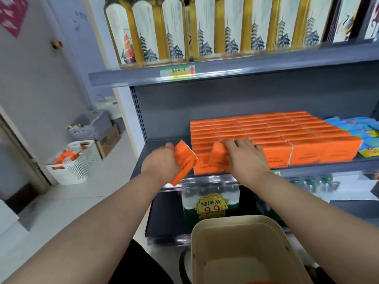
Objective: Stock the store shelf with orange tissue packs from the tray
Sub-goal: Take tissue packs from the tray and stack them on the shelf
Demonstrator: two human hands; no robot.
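Note:
Rows of orange tissue packs [297,136] fill the middle grey shelf [328,169]. My left hand [160,162] grips one orange pack [184,162], tilted, just left of the front row at the shelf's edge. My right hand [244,154] holds another orange pack [219,157] at the left end of the front row, its fingers lying over the pack's top. The beige tray [235,228] sits low in front of me; a sliver of orange shows at its bottom edge.
Blue packets [356,128] lie right of the orange rows. Boxed fans [205,29] line the upper shelf. Bottled water with a 9.9 price tag [211,206] stands on the lower shelf. A white basket holding orange packs [75,162] sits on the floor at left.

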